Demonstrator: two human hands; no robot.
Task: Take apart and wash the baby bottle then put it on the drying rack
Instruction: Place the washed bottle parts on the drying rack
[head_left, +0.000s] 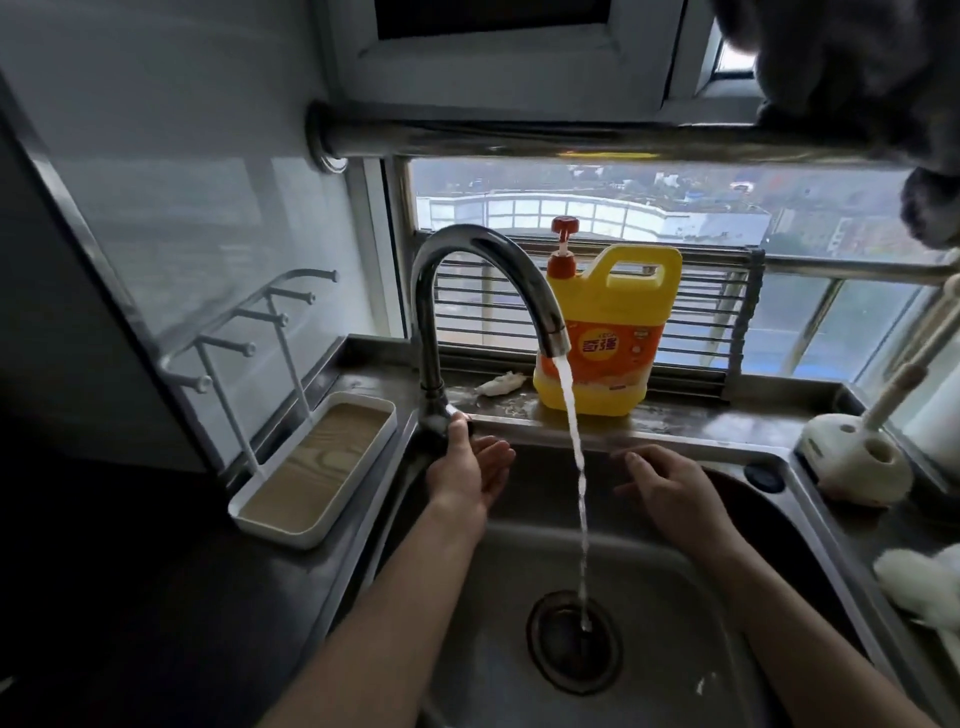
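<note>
Water runs from the chrome faucet (467, 291) down into the steel sink (649, 675) and its drain (571, 642). My left hand (467, 470) is at the faucet's base, thumb on the handle (457, 415), fingers straight. To the right of the stream my right hand (670, 488) hovers over the basin with relaxed fingers and holds nothing. A white drying rack (311, 467) with upright pegs and a wood-pattern tray stands left of the sink. No baby bottle is in view.
A yellow dish-soap jug (608, 332) with a red pump stands on the ledge behind the sink. A white brush holder (857, 467) sits at the right rim, with a white cloth (924, 582) nearer. A rail (571, 137) crosses above the window.
</note>
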